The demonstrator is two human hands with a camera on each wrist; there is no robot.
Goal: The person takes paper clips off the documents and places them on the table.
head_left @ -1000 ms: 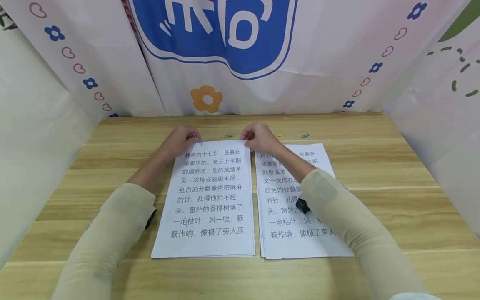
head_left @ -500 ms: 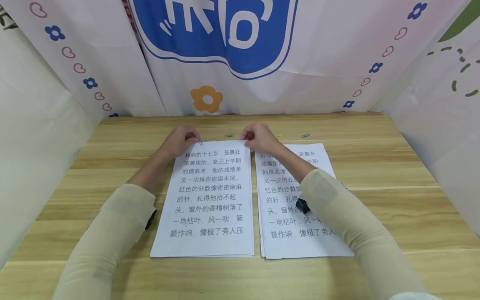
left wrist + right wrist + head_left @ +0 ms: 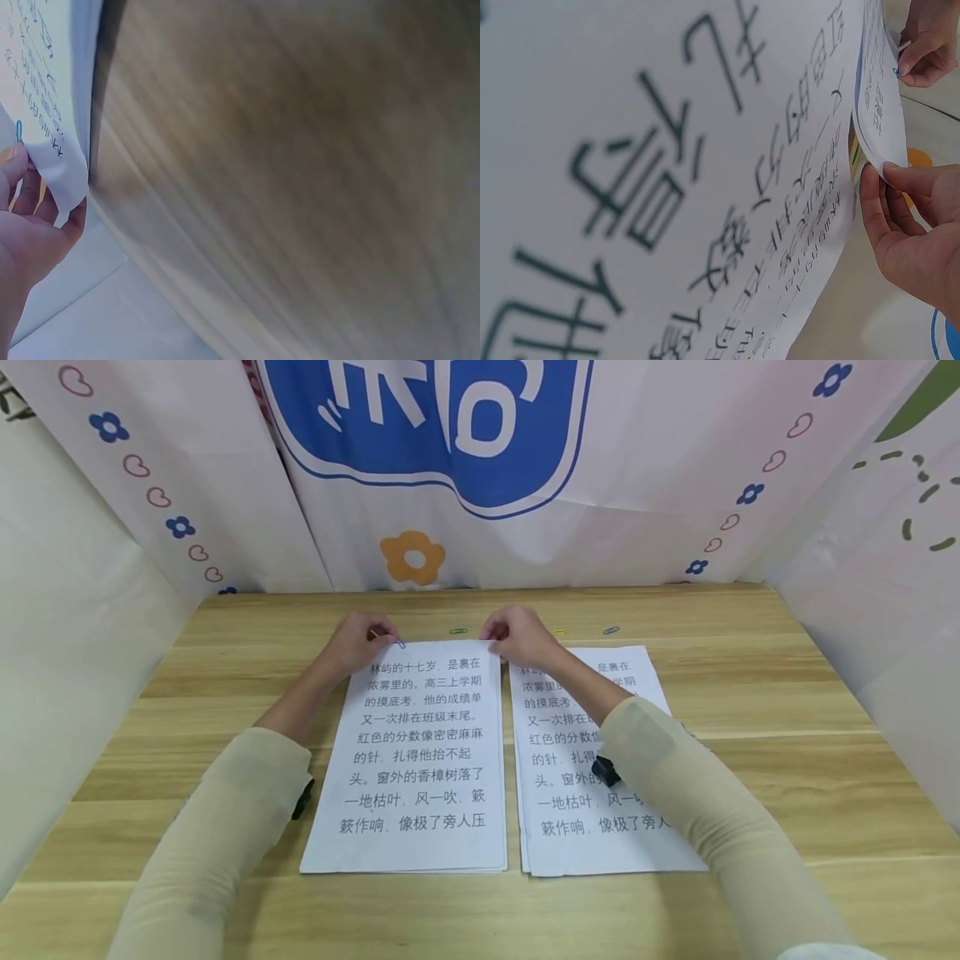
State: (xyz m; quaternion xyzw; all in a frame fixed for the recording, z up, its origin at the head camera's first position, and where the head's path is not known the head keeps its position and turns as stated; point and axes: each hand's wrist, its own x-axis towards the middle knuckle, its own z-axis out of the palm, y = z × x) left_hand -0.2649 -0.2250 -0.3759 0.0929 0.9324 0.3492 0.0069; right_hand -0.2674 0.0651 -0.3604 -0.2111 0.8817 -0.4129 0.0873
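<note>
A stack of printed sheets (image 3: pixel 420 852) lies left of centre in the head view. At its top left, my left hand (image 3: pixel 358 642) pinches a small blue paper clip (image 3: pixel 401 644) right at the edge. The left wrist view has the clip (image 3: pixel 19 130) by the thumb, other fingers behind the bent paper corner. My right hand (image 3: pixel 522 635) grips the same stack's top right corner between thumb and fingers. Seen from the right wrist, this hand (image 3: pixel 919 229) lifts that corner into a curve.
A second stack of printed sheets (image 3: pixel 585 856) lies to the right, partly under my right forearm. Behind the stacks are a green paper clip (image 3: pixel 458 631), a yellow paper clip (image 3: pixel 560 632) and another blue paper clip (image 3: pixel 611 630). A printed backdrop (image 3: pixel 637 527) rises behind the table (image 3: pixel 787 760).
The blue paper clip in my left hand has tilted slightly at the paper's top edge. The left stack's near edge has shifted very slightly away from me; both hands stay nearly in place.
</note>
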